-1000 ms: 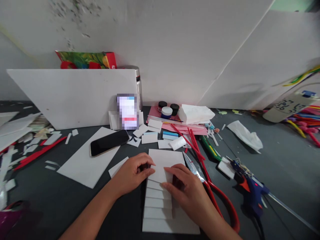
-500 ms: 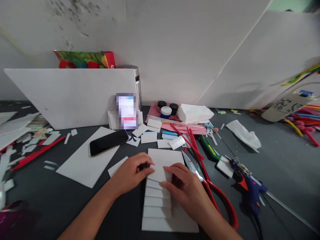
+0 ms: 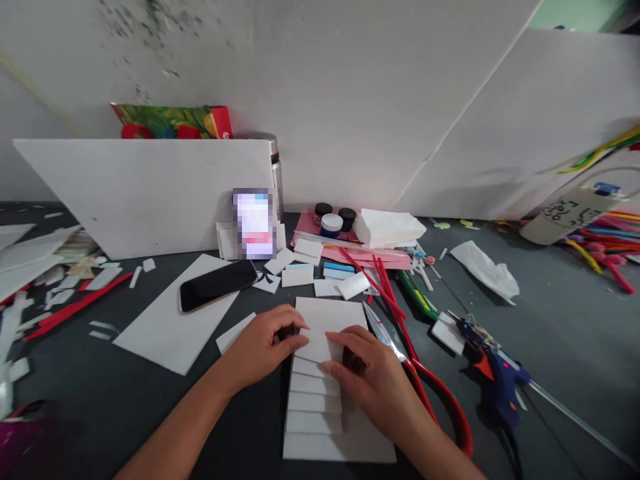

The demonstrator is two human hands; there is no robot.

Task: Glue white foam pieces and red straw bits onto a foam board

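Observation:
A white foam-board sheet point(image 3: 367, 437) lies flat in front of me, with several overlapping white strips point(image 3: 314, 403) stacked up its left side like steps. At the upper end of this row is a white board piece point(image 3: 316, 347). My left hand point(image 3: 270, 343) has its thumb and forefinger closed at the piece's left edge. On the opposite edge, my right hand point(image 3: 373, 367) rests its curved thumb and fingertips. The underside of the piece and some of the right fingers are hidden. Red-handled scissors point(image 3: 443, 400) lie just right of the sheet.
A blue glue gun point(image 3: 505, 387) lies at right, near a crumpled tissue point(image 3: 487, 270). Behind are small paint jars point(image 3: 332, 225), white card pieces point(image 3: 299, 275) and a propped lit phone point(image 3: 255, 223). A dark phone point(image 3: 217, 285) lies on white board at left, beside scraps.
Both hands keep the same position on the white board piece. The view shifts very slightly; nothing else visibly moves.

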